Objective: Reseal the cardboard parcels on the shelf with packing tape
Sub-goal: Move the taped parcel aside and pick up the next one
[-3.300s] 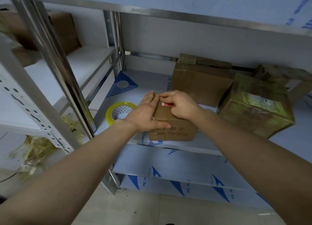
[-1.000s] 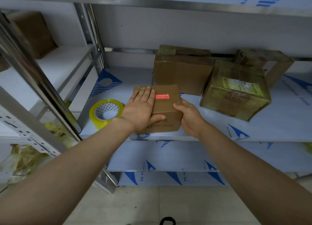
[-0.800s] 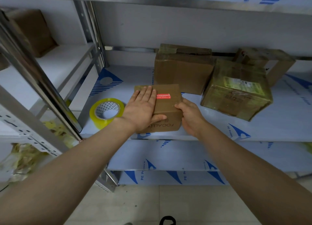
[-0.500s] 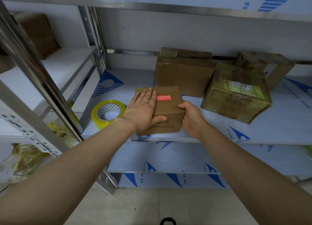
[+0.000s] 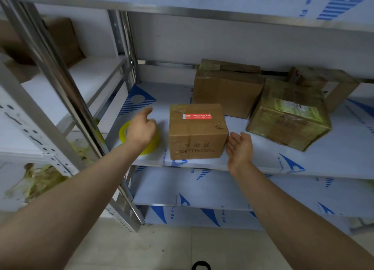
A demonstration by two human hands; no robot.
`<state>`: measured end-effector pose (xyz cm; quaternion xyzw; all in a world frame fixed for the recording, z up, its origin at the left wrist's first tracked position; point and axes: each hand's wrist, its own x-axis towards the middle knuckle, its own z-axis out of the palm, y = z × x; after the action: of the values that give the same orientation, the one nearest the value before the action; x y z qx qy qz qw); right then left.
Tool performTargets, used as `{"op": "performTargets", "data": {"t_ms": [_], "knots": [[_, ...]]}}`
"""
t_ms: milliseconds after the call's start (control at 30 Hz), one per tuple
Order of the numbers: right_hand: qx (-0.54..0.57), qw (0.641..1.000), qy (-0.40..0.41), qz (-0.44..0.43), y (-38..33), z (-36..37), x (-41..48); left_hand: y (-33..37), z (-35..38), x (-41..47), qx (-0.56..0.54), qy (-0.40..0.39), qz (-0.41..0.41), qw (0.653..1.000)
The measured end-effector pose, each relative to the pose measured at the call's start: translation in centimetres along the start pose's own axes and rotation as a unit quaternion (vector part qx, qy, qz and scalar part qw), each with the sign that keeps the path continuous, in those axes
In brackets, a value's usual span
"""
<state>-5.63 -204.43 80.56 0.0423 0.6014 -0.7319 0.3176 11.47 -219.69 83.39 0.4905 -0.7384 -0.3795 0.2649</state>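
Small parcel [image 5: 197, 131] sits square at the front edge of the shelf [image 5: 263, 160], and nobody has a hold of it! Its flaps lie flat, a red label [image 5: 197, 116] runs across the top, and the FOCALLURE lettering on the near face reads upside down from this angle.

Over on the left, the left grip [image 5: 141, 128] hangs right above the tape roll [image 5: 123, 133], fingers loosely curled and the thumb pointing away, with nothing in it. The yellow roll lies flat on the shelf just beside the small parcel, peeking out from under the palm on both sides. Whether skin is touching tape is impossible to call from here.

On the other side, the right grip [image 5: 239, 148] is spread and relaxed, palm turned towards the parcel's right wall and fingertips close to the lower corner. It is very near the cardboard, but I cannot tell whether it touches.

Further back stands the big brown box [image 5: 228, 87], its top ragged with old tape. To its right, the tape-wrapped box [image 5: 283, 128] sits skewed on the shelf, glossy and yellowish, with a pale label [image 5: 296, 109] on top. Tucked behind that one against the wall is the rear box [image 5: 323, 83].

A shiny steel post [image 5: 60, 87] slants across the left of the view. Beyond it, a dark carton [image 5: 60, 38] rests on the neighbouring rack, and crumpled yellowish scraps [image 5: 36, 180] lie low down on the left.
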Motion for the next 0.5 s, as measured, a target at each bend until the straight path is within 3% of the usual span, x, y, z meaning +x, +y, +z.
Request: {"op": "performTargets", "data": {"t_ms": [100, 200, 267, 367, 500], "knots": [[-0.012, 0.998, 0.066, -0.009, 1.3, -0.2, 0.1, -3.7, -0.9, 0.6, 0.15, -0.069, -0.025, 0.986], [-0.027, 0.994, 0.102, -0.023, 2.3, 0.3, -0.3, -5.6, -0.5, 0.2, 0.333, -0.136, 0.035, 0.932], [-0.033, 0.992, 0.117, -0.022, 2.9, 0.6, -0.8, -5.9, -0.3, 0.1, 0.402, -0.12, 0.088, 0.904], [-0.027, 0.993, 0.117, -0.004, 3.8, 1.1, -2.1, -6.6, -0.3, 0.5, 0.394, -0.094, 0.107, 0.908], [-0.028, 0.991, 0.131, -0.011, 5.5, 1.6, -4.1, -6.3, -1.1, 0.4, 0.231, -0.056, 0.062, 0.969]]}}
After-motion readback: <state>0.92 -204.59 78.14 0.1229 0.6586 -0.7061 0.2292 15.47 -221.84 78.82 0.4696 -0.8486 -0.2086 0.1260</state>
